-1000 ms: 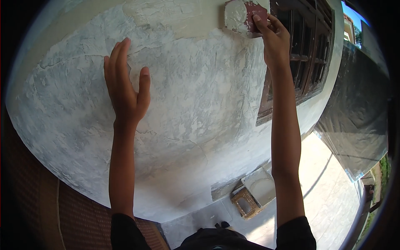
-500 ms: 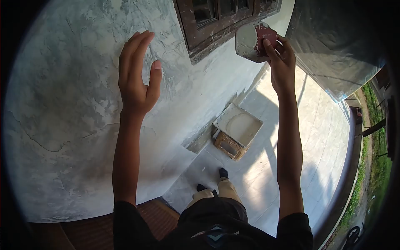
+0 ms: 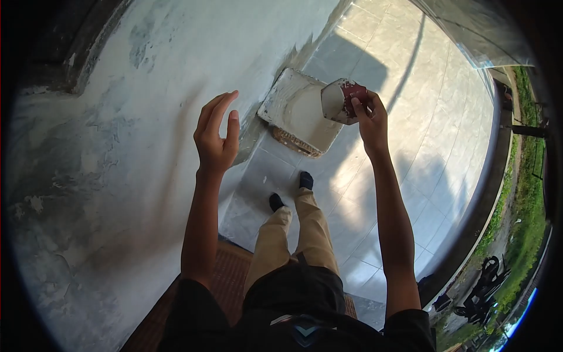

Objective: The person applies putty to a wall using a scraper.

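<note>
In my right hand [image 3: 373,124] is a flat putty scraper [image 3: 343,101], dark red where my thumb and fingers pinch it and coated with pale plaster on its other half. It overlaps the right rim of a rectangular tub [image 3: 275,97] that holds smooth whitish plaster [image 3: 306,111]. My left hand [image 3: 217,138] holds nothing. Its fingers are stretched upward, with the thumb apart, in front of the patchy grey-white wall [image 3: 146,129].
Under the tub is a spattered tan woven stand [image 3: 293,142]. Sunlit floor tiles [image 3: 422,135] stretch to the right. A dark window frame [image 3: 64,58] sits in the wall at upper left. Brown slatted furniture [image 3: 220,276] lies beside my legs, and a plastic sheet [image 3: 487,32] hangs upper right.
My view has tipped down toward the floor, so the window has slid to the upper left. My right hand has lowered the scraper to the tub, and my left hand appears lower.
</note>
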A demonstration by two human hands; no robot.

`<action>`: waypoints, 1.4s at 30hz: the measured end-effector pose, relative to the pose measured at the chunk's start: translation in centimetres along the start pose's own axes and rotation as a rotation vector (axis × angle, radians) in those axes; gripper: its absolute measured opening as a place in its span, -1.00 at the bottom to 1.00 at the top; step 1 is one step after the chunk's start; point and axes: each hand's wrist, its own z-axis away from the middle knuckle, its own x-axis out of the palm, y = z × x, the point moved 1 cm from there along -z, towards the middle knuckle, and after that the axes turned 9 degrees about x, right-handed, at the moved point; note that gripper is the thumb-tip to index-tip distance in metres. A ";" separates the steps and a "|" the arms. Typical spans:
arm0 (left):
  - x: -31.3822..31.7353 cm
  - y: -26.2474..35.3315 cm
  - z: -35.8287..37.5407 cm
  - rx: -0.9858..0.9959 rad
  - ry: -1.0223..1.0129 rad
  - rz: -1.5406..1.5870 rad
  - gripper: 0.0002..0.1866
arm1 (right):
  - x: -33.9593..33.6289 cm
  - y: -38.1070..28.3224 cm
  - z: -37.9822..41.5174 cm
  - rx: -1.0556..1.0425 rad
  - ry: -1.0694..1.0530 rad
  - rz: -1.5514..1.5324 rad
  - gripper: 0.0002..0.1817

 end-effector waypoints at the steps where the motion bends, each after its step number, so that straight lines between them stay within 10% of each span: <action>1: 1.3 -0.8 0.6 -0.022 -0.025 0.007 -0.69 | -0.1 1.6 -0.8 0.028 -0.010 -0.005 -0.66; 21: 19.5 -14.5 17.1 -0.357 -0.258 0.161 -0.68 | 8.7 23.7 -9.5 -0.127 -0.163 0.598 -0.76; 42: 22.7 -18.1 20.3 -0.360 -0.291 0.224 -0.66 | 11.7 28.4 -10.1 -0.199 -0.259 0.761 -0.80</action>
